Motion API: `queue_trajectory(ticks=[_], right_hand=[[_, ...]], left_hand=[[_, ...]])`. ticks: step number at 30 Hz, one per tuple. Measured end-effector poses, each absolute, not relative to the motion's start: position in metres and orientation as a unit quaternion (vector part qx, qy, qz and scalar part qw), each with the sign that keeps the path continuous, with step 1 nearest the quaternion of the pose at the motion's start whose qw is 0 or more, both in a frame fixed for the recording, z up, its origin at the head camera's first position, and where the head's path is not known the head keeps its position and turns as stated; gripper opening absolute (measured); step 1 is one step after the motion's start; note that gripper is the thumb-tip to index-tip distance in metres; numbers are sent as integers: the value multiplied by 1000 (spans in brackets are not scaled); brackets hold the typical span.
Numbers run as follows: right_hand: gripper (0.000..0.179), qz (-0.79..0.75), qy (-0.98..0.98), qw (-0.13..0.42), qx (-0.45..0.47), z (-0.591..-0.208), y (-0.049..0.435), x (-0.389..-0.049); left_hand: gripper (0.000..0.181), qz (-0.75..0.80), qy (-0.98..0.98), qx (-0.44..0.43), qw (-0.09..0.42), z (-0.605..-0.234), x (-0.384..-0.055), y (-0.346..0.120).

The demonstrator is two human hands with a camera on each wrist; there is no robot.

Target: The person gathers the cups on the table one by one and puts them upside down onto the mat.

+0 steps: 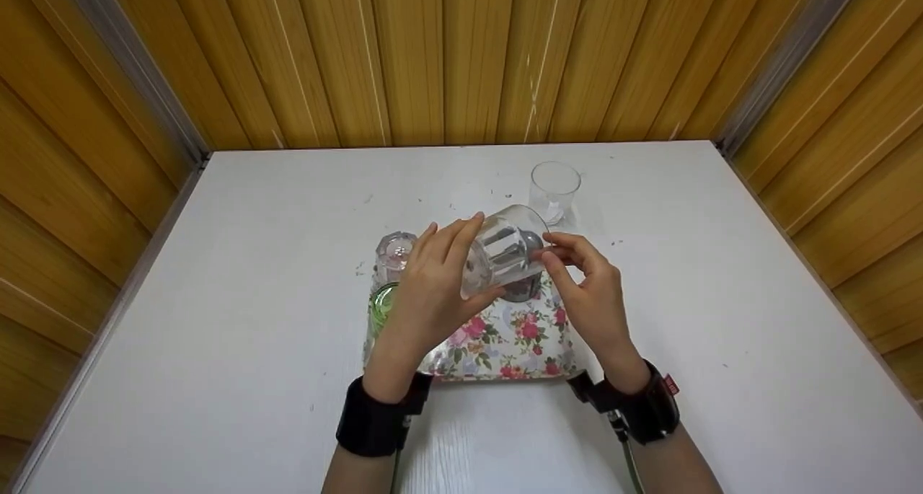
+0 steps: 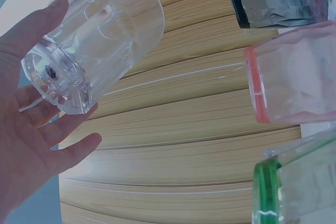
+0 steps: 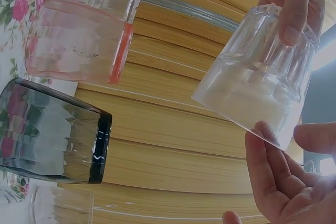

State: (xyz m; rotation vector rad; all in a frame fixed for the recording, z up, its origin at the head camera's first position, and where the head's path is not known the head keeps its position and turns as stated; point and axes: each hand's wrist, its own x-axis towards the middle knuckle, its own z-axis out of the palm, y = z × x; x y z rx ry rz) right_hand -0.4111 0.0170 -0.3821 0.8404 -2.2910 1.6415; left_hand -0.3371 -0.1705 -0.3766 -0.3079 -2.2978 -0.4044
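Observation:
A clear drinking glass (image 1: pixel 513 243) is held tilted above a floral-patterned tray (image 1: pixel 497 357). My left hand (image 1: pixel 433 285) grips it round the base, with the thumb on the near side and the fingers on the far side. At the rim, my right hand (image 1: pixel 588 299) pinches the edge between thumb and fingertips. Seen from the right wrist, the glass (image 3: pixel 252 87) has a faceted lower part and a smooth upper wall. A grey glass (image 1: pixel 523 290) stands on the tray just under the held one.
A green-rimmed glass (image 1: pixel 381 301) and a clear faceted glass (image 1: pixel 395 252) stand at the tray's left. A pink glass (image 3: pixel 79 43) shows in both wrist views. Farther back on the white table (image 1: pixel 252 278) is another clear glass (image 1: pixel 555 191). Slatted wooden walls (image 1: pixel 476 61) surround the table.

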Motion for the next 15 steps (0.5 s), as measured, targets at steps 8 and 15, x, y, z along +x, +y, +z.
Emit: queue_trajectory(ticks=[8,15], right_hand=[[27,552,-778,99,283,-382,16,-411],[30,543,-786,96,281,-382,16,-411]], left_hand=[[87,-162,-903,-120,379,-376,-337,-170],[86,-161,-902,-123,382,-376,-336,-170]])
